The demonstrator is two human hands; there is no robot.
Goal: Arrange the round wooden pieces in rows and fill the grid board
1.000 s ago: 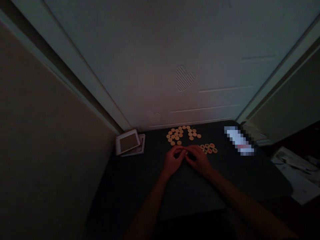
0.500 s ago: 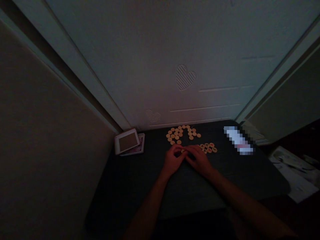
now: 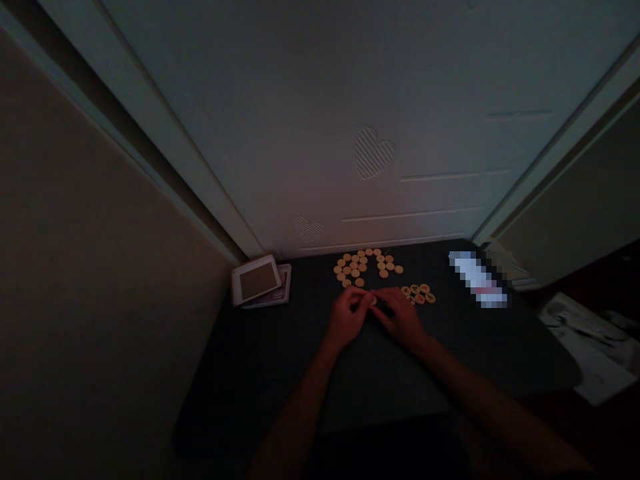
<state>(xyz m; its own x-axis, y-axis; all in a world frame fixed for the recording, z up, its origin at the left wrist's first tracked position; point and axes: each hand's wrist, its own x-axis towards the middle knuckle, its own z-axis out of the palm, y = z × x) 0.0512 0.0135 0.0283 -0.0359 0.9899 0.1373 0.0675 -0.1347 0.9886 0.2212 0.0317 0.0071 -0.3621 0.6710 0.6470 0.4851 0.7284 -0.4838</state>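
My left hand [image 3: 349, 315] is closed, with its thumb and fingertips pinching a small round wooden disc [image 3: 373, 301]. From the other side my right hand [image 3: 400, 317] reaches in, its fingertips meeting the left ones at the same disc; its fingers are bent and hold the disc too. Several marked discs [image 3: 420, 293] lie in two short rows just right of my right hand, some with dark figures and some with red ones. Beyond both hands, several plain discs [image 3: 355, 265] are spread in a loose arc. Dim light hides fine detail.
On the dark table [image 3: 280, 360], an open box [image 3: 257, 280] with a white rim rests over another box part at the back left. A phone-like blurred bright object [image 3: 477, 279] lies at the right. A white door panel [image 3: 320, 133] rises behind the table.
The disc between my fingertips has shifted slightly right and shows more towards my right fingers. Both hands stay in nearly the same place; the view has moved a little.
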